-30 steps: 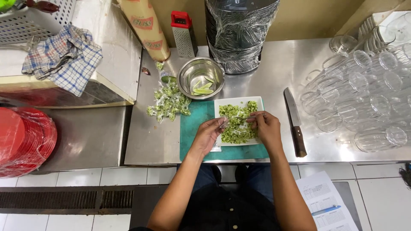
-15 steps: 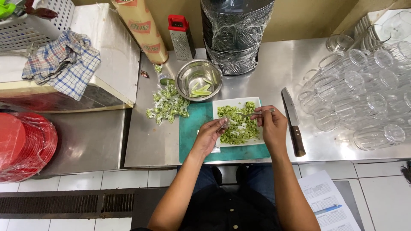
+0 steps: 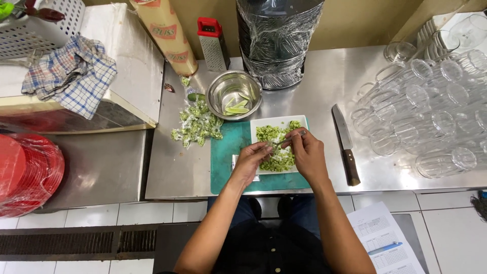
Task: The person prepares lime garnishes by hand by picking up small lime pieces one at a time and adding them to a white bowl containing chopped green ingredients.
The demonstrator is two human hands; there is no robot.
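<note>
Fingers: fingertips of both hands meet over the plate, pinching one thin green piece between them.
Left hand (image 3: 251,161): reaches in from the near left, thumb and forefinger pressed together on the piece's near-left end.
Right hand (image 3: 307,152): comes in from the near right, fingers curled and closed on the far-right end.
Green piece (image 3: 286,140): pale and slender, stretched between the two hands just above the chopped greens.
Plate (image 3: 261,123): white, square, resting on the board; heaped with chopped greens (image 3: 276,160).
Board (image 3: 225,160): teal, lying at the near edge of the steel counter (image 3: 324,81).
Bowl (image 3: 234,95): steel, just beyond the plate, holding a few pale green slices.
Scraps (image 3: 197,126): loose heap of green trimmings on the counter, left of the board.
Knife (image 3: 346,144): lying right of the plate, wooden handle toward the near edge.
Glasses (image 3: 431,116): clear, lying on their sides in rows at the right.
Grater (image 3: 212,44): red-topped, upright at the far wall.
Cloth (image 3: 71,76): checked, crumpled on the raised surface at far left.
</note>
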